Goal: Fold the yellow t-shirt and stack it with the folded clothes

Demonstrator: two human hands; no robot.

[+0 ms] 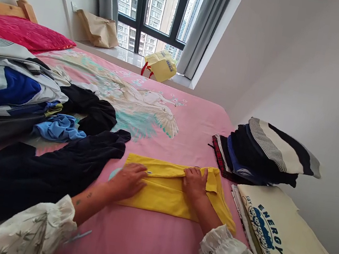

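A yellow shirt [165,195] lies partly folded on the pink bedspread [196,122] in front of me. My left hand [129,178] rests on its left part, fingers bent over a folded edge. My right hand [194,182] presses on the shirt near the collar, fingers curled on the cloth. Both sleeves are white with a small print.
A heap of unfolded clothes [16,98], dark, blue and striped, covers the bed's left side. A stack of folded clothes [265,153] sits at the right, with a cream "ENERGY" shirt [283,239] nearer me. A yellow bag [161,65] and a brown paper bag [98,29] stand on the window sill.
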